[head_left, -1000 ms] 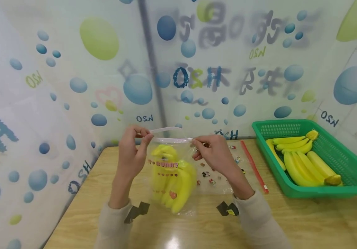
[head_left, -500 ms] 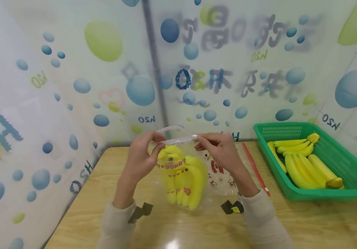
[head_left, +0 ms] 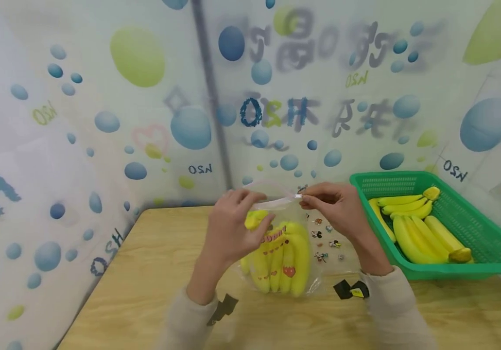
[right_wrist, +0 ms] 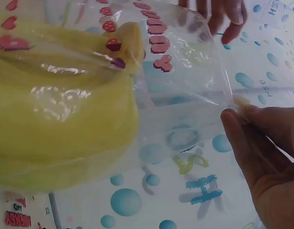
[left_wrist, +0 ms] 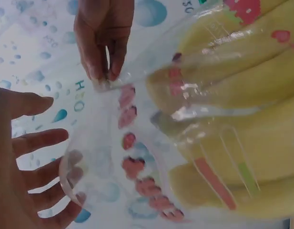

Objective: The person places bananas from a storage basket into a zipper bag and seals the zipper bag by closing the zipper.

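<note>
"Right hand [head_left: 342, 209]?"
"White zip slider [head_left: 298, 196] pinched in its grip, at the right end of the zip bag's mouth."
"Left hand [head_left: 233, 228]?"
"Grip relaxed, thumb and fingers spread; some fingertips seen through clear film."
"Zip bag [right_wrist: 185, 71]?"
"Clear, printed, filled with bananas [head_left: 296, 257], held near the table's [head_left: 145, 253] back edge; bottom contact can't be told."
"Right side?"
"Green plastic basket [head_left: 412, 270] placed toward the table's back right corner, more bananas inside."
</note>
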